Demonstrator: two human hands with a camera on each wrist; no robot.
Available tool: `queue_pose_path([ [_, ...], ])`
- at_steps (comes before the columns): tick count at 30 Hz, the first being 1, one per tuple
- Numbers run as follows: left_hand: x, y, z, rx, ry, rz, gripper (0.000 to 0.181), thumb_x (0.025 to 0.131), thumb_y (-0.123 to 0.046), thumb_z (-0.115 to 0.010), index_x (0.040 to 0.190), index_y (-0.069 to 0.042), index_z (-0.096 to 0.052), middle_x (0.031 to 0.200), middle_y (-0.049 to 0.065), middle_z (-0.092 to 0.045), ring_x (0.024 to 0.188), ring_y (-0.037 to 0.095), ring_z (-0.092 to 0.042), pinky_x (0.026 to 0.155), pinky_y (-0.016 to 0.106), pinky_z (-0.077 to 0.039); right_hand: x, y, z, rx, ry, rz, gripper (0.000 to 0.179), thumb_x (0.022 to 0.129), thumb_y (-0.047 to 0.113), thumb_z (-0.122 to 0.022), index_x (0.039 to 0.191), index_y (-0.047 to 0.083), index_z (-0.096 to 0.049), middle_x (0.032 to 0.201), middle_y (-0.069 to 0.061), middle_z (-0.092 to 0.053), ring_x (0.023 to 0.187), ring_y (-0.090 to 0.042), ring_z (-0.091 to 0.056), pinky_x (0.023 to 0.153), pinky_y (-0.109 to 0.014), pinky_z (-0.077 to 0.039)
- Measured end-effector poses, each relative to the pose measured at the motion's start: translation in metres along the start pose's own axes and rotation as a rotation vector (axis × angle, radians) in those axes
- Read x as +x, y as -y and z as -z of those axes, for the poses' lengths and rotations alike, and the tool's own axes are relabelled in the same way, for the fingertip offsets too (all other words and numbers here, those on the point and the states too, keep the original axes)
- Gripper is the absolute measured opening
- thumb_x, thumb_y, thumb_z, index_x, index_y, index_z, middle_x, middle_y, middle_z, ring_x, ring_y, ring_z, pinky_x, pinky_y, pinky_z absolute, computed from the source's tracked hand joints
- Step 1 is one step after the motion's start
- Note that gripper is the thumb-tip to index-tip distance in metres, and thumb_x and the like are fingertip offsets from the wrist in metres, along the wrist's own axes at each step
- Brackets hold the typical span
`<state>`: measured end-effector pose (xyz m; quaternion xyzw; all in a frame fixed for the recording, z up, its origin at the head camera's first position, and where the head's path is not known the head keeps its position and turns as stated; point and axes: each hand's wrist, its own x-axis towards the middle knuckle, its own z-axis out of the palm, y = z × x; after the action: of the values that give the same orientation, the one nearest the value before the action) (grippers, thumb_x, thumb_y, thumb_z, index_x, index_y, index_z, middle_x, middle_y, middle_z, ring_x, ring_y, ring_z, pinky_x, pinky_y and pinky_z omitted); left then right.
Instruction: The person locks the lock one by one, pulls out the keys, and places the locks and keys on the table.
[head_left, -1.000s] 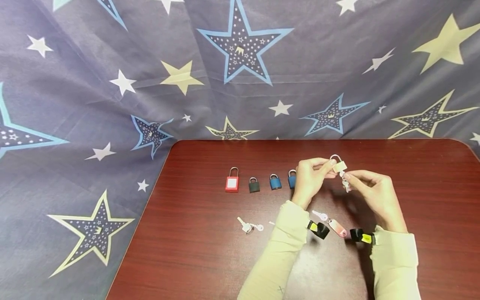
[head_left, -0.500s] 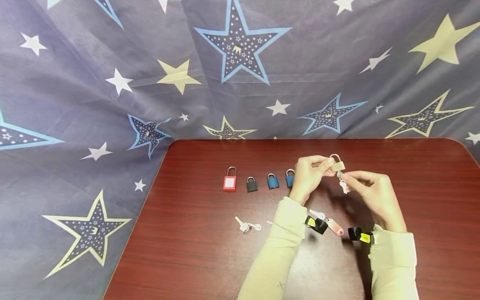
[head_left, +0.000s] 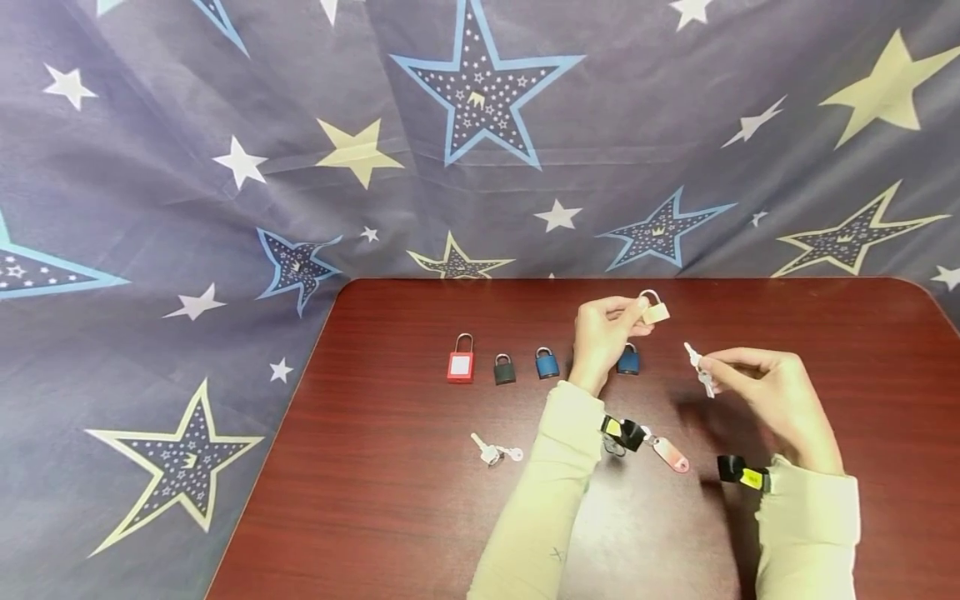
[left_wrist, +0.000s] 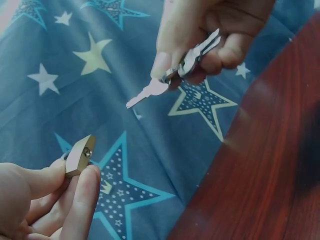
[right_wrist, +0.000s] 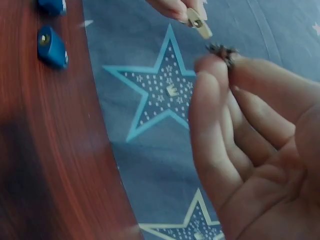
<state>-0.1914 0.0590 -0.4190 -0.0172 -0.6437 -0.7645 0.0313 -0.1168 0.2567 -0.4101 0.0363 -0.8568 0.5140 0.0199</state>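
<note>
My left hand [head_left: 602,340] pinches a small brass padlock [head_left: 656,313] between thumb and fingers, above the back of the table. Its keyhole face shows in the left wrist view, where the padlock [left_wrist: 79,155] is turned toward the other hand. To the right, my right hand [head_left: 772,397] pinches a bunch of silver keys [head_left: 705,379] on a ring. One key [left_wrist: 146,95] points out toward the padlock, apart from it, while the others stick out over the curled fingers. The shackle is partly hidden by the left fingers in the left wrist view.
On the reddish table [head_left: 360,467] stand a red padlock [head_left: 461,367], a black padlock [head_left: 505,369] and two blue padlocks, one [head_left: 547,363] left of the left wrist, one [head_left: 628,360] right. Nearer lie loose keys [head_left: 491,452] and a key tag [head_left: 670,455]. A star-patterned cloth [head_left: 300,125] hangs behind.
The keys have come out of the brass padlock. My left hand has moved up and left with the padlock, my right hand slightly right with the keys; the right blue padlock now shows past the left wrist.
</note>
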Motion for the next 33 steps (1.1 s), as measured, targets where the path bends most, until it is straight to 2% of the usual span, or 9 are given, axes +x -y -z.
queue_pose_path([
  [3,0.002,0.003,-0.002,0.054,0.007,0.007,0.019,0.092,-0.007,-0.07,0.098,0.011,-0.073,0.084,0.026,-0.073,0.074,0.042,-0.072,0.061,0.026,-0.06,-0.001,-0.001,0.006,-0.034,0.06,0.025,0.017,0.091,0.019,-0.073,0.1,0.004,-0.077,0.07,0.0,-0.071,0.064,-0.01,-0.065,0.063,-0.017,-0.049],
  [6,0.005,0.005,-0.004,0.171,0.004,0.002,0.018,0.091,-0.011,-0.072,0.097,0.007,-0.075,0.081,0.021,-0.074,0.069,0.033,-0.074,0.062,0.023,-0.059,-0.001,-0.004,0.013,-0.091,0.135,0.061,0.015,0.092,0.018,-0.072,0.099,0.006,-0.077,0.07,0.0,-0.07,0.065,-0.012,-0.064,0.062,-0.017,-0.048],
  [10,0.008,0.006,-0.005,0.362,0.011,-0.008,0.019,0.091,-0.018,-0.073,0.096,-0.001,-0.078,0.075,0.011,-0.075,0.064,0.019,-0.074,0.079,0.013,-0.053,-0.001,-0.01,0.018,-0.165,0.219,0.085,0.012,0.091,0.019,-0.073,0.094,0.008,-0.077,0.069,0.005,-0.069,0.064,-0.009,-0.063,0.06,-0.017,-0.047],
  [14,0.01,0.01,-0.007,0.454,0.024,0.014,0.018,0.09,-0.02,-0.074,0.095,-0.004,-0.078,0.071,0.007,-0.075,0.061,0.013,-0.073,0.088,0.01,-0.047,0.001,-0.015,0.018,-0.229,0.298,0.098,0.009,0.091,0.018,-0.073,0.09,0.01,-0.077,0.067,0.007,-0.067,0.062,-0.006,-0.061,0.061,-0.016,-0.046],
  [18,0.012,0.016,-0.012,0.484,0.042,0.081,0.017,0.089,-0.019,-0.076,0.094,-0.004,-0.078,0.072,0.007,-0.075,0.059,0.011,-0.072,0.072,0.01,-0.053,0.004,-0.021,0.016,-0.262,0.378,0.067,0.009,0.091,0.017,-0.073,0.09,0.01,-0.077,0.065,0.007,-0.066,0.06,-0.004,-0.059,0.06,-0.018,-0.046],
  [22,0.013,0.02,-0.018,0.535,0.066,0.132,0.016,0.089,-0.018,-0.075,0.095,-0.003,-0.079,0.075,0.007,-0.076,0.061,0.012,-0.072,0.068,0.01,-0.053,0.006,-0.027,0.011,-0.251,0.447,0.024,0.008,0.09,0.015,-0.072,0.089,0.008,-0.077,0.066,0.004,-0.068,0.058,-0.004,-0.06,0.058,-0.022,-0.049],
  [25,0.013,0.021,-0.024,0.624,0.093,0.171,0.014,0.09,-0.019,-0.074,0.094,-0.006,-0.079,0.073,0.005,-0.075,0.061,0.01,-0.072,0.068,0.009,-0.051,0.006,-0.031,0.007,-0.255,0.477,0.003,0.009,0.09,0.014,-0.072,0.087,0.007,-0.077,0.067,0.002,-0.068,0.058,-0.005,-0.06,0.057,-0.023,-0.05],
  [29,0.012,0.023,-0.033,0.823,0.125,0.216,0.012,0.09,-0.025,-0.074,0.088,-0.014,-0.079,0.062,-0.004,-0.071,0.057,0.001,-0.065,0.07,0.013,-0.049,0.005,-0.037,0.002,-0.294,0.48,-0.029,0.01,0.089,0.014,-0.073,0.084,0.007,-0.077,0.068,0.001,-0.069,0.058,-0.008,-0.062,0.056,-0.023,-0.051],
  [33,0.011,0.028,-0.042,0.987,0.143,0.209,0.015,0.09,-0.029,-0.073,0.08,-0.019,-0.078,0.054,-0.007,-0.065,0.058,0.003,-0.057,0.076,0.019,-0.05,0.002,-0.04,0.001,-0.31,0.472,-0.069,0.009,0.087,0.013,-0.074,0.081,0.007,-0.076,0.068,0.0,-0.07,0.058,-0.012,-0.065,0.055,-0.024,-0.052],
])
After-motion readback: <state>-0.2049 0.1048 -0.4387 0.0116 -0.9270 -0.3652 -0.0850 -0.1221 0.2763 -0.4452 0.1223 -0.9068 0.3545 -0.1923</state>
